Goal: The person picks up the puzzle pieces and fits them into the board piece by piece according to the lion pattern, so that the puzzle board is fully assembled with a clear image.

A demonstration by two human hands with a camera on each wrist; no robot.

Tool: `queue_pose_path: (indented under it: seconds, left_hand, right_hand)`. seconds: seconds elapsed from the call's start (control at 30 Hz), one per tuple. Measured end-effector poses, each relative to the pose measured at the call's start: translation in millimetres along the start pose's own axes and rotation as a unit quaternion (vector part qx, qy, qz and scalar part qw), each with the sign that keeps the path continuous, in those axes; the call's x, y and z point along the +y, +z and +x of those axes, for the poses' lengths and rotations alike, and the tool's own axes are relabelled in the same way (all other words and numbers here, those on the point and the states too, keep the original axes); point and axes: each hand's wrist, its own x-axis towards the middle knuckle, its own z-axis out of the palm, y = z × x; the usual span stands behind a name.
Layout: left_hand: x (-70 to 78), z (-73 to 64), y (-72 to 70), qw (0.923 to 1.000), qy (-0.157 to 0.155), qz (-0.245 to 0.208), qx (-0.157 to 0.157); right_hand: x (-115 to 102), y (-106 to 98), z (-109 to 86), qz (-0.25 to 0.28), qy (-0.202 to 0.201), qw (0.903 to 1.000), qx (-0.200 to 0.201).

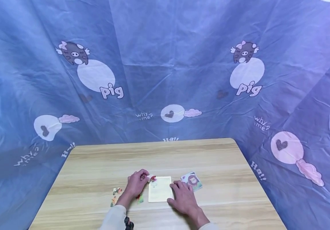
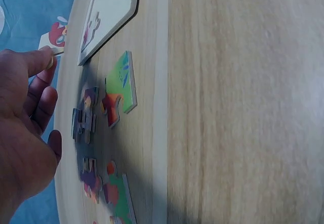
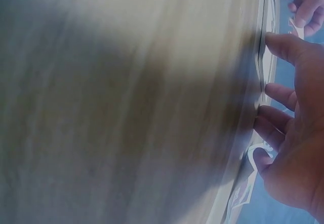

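My left hand [image 1: 137,182] pinches a jigsaw piece [image 2: 58,34] with a red picture between thumb and fingers. It holds the piece just above the upper left corner of a pale shallow puzzle tray [image 1: 160,195]. Inside that corner of the tray shows a pale piece-shaped patch [image 1: 153,184] with a touch of pink. At the tray's right side rests my right hand [image 1: 184,198], thumb and fingertips along the rim, fingers loosely extended. The right wrist view shows these fingertips [image 3: 273,39] right at the tray's edge.
Left of the tray lies a green and red jigsaw piece [image 2: 119,82], with several more loose pieces [image 1: 116,191] beyond it, partly hidden by the left forearm. A lion picture card [image 1: 193,180] lies beside the right hand. Blue printed cloth [image 1: 170,80] hangs behind the wooden table [image 1: 101,156].
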Motion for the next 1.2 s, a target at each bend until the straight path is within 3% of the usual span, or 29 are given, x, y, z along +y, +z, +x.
queue_pose_path:
  seconds: [0.4,0.67,1.2]
  left_hand:
    - [5.4,1.6,12.5,0.9997,0.022,0.005,-0.003]
    - [9.2,2.8,19.6,0.9990,0.037,0.014,-0.021]
    - [14.1,0.3,34.1,0.9971,0.065,0.035,-0.017]
  right_hand:
    - [3,-3,0.1,-0.008,-0.003,0.9999,0.014]
    - [1,-1,0.3,-0.010,0.003,0.9999,-0.003]
    - [0,-1,-2.0,-0.008,0.012,0.9999,-0.003]
